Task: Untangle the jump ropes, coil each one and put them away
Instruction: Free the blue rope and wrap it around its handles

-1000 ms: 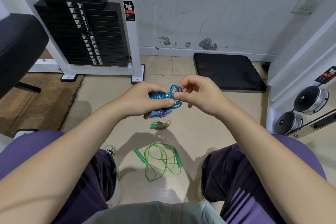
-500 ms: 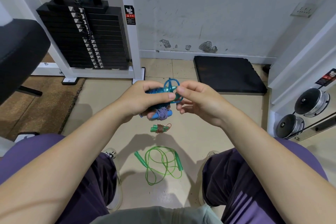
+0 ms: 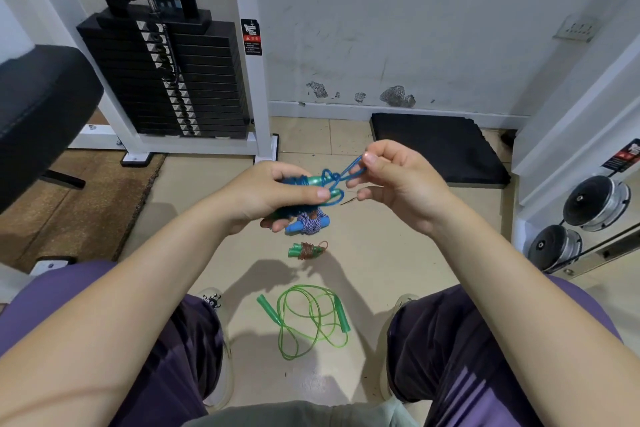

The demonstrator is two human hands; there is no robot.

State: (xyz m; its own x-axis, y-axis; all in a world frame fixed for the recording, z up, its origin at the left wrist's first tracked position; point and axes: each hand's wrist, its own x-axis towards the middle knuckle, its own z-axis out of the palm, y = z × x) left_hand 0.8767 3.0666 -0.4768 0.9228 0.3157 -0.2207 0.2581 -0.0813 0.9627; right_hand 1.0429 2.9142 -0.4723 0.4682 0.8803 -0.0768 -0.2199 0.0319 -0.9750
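Left hand (image 3: pixel 277 194), palm turned inward, fingers and thumb curled round a blue jump rope (image 3: pixel 330 184) wound into a bundle on its teal handles; I hold it up over the floor between my knees. Right hand (image 3: pixel 398 180) — thumb and forefinger pinching a loop of the same blue cord, drawn up and to the right, the other fingers loosely bent below it.

Ropes I count, four:
- one blue, in both hands;
- one purple-and-white braided rope (image 3: pixel 310 222) with blue handles, bundled, showing just under my left hand — I cannot tell whether it lies on the floor or hangs from my fingers;
- one small brown bundle (image 3: pixel 307 250) wrapped round green handles, on the floor just nearer to me;
- one green rope (image 3: pixel 308 319), loose and uncoiled, its two handles spread apart, on the floor between my feet.

Surroundings: one weight stack (image 3: pixel 166 80) in a white frame at upper left, one black padded seat (image 3: pixel 38 107) at far left, one black mat (image 3: pixel 440 146) against the wall beyond my right hand, two chrome dumbbell ends (image 3: pixel 575 222) at right. My left hand covers most of the blue bundle.
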